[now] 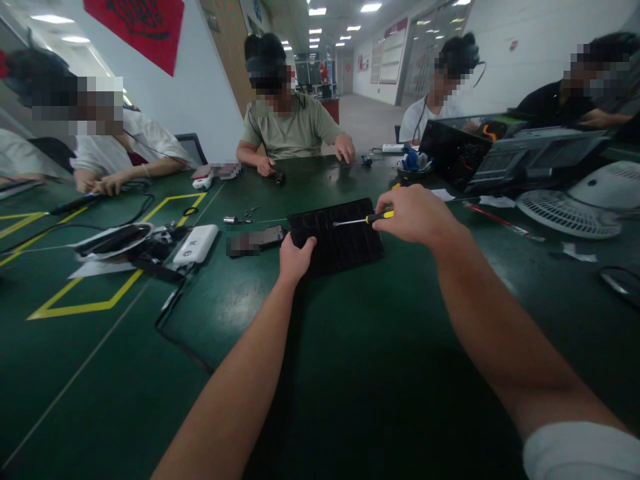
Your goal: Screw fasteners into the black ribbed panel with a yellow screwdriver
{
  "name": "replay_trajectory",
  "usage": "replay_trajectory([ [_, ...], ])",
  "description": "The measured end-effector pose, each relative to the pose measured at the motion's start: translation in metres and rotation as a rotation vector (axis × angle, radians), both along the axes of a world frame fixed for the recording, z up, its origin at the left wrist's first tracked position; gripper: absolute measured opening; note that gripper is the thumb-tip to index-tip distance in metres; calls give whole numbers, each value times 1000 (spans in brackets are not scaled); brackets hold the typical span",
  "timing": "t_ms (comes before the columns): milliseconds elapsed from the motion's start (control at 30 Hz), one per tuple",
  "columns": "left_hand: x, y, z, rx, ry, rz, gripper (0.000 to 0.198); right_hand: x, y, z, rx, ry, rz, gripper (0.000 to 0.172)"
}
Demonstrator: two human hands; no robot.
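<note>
A flat black panel with raised ribs (pixel 345 243) lies tilted slightly over the green table, in front of me. My left hand (pixel 296 259) grips its left edge, thumb on top. A screwdriver with a yellow and black handle (pixel 380 217) is held in my right hand (pixel 415 213), its fingers closed round the handle. The metal shaft points left, and its tip is over the upper middle of the panel. Whether the tip touches the panel is too small to tell. Just left of the panel lies a dark phone-like device (pixel 273 235), and beyond it a small metal cylinder (pixel 231 220).
On the left are a white power bank (pixel 197 244), cables and a cluttered plate (pixel 117 241). A white fan (pixel 570 210), a red pen-like stick (pixel 503 222) and a black case (pixel 453 153) stand or lie right. Several people sit around the green table (pixel 350 373).
</note>
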State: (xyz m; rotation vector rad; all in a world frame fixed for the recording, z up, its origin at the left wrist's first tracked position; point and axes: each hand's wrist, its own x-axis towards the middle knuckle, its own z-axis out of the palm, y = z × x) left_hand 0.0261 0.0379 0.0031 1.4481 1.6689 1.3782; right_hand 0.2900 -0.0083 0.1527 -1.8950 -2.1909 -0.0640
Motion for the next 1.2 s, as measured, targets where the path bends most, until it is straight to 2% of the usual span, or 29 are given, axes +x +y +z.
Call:
replay_trajectory([
  [500,0,-2,0,2,-23,-23,26,-3,-2,4,-56,-22,-35,36],
  [900,0,-1,0,6,-17,-16,27,-1,4,0,-206,-124,-59,49],
  [1200,0,-3,0,12,-18,-17,29,3,5,-2,-215,-79,-37,37],
])
